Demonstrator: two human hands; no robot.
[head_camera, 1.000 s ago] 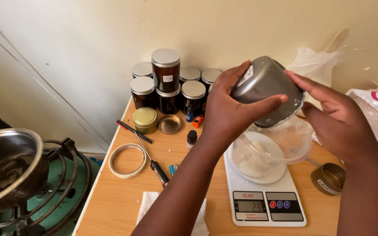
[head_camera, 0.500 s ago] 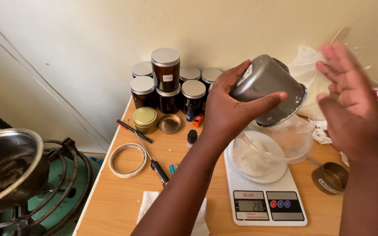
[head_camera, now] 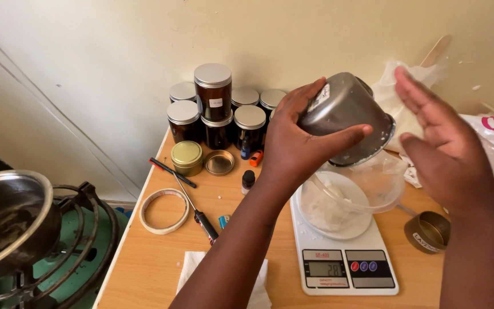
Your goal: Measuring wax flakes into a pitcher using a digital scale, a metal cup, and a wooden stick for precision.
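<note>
At centre right of the frame the left hand (head_camera: 295, 146) grips a grey metal pot (head_camera: 344, 117), fingers wrapped round its base and thumb stretched along its side, so that it hangs tipped mouth-down over a clear plastic bowl (head_camera: 373, 186). The pot carries a small white rectangular label near its base. The bowl sits on a white digital kitchen scale (head_camera: 344, 266) with a grey display and coloured round buttons, lower right of centre. The right hand (head_camera: 444, 149) is beside the pot with fingers spread flat, holding nothing, just apart from the rim.

At upper centre stands a cluster of dark amber jars (head_camera: 212, 109) with silver lids; the tallest bears a small white label. In front lie a gold tin (head_camera: 187, 157) and its lid (head_camera: 219, 162), a tape roll (head_camera: 164, 210), and a screwdriver (head_camera: 198, 212) on the wooden tabletop (head_camera: 144, 269). A small brown tin (head_camera: 427, 232) with a curved label sits at right. A steel pan (head_camera: 7, 220) rests on a green gas burner (head_camera: 81, 252) at lower left
</note>
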